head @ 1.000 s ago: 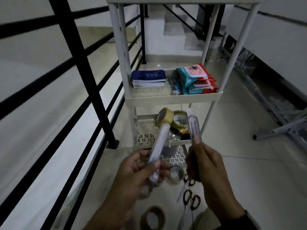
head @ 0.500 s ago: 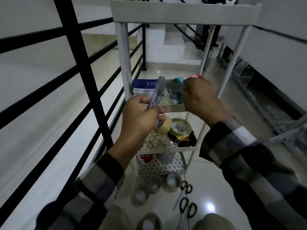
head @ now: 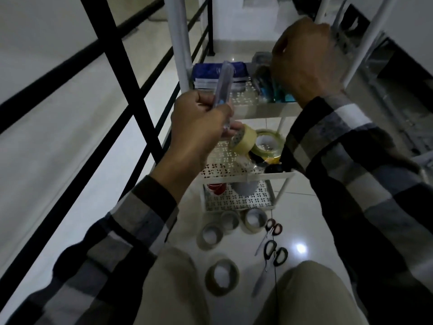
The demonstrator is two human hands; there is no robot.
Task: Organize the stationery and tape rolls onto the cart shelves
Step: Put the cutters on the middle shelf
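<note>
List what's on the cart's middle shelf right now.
On the middle shelf: a cream tape roll on edge, a yellow-green roll, and something black. The right sleeve covers the shelf's right end, so anything there is hidden.

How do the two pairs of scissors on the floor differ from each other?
The upper scissors have reddish-brown handles; the lower scissors have black ones. The upper pair lies nearer the cart and looks smaller. Both lie flat on the tile floor, blades closed, handles pointing toward the cart.
</note>
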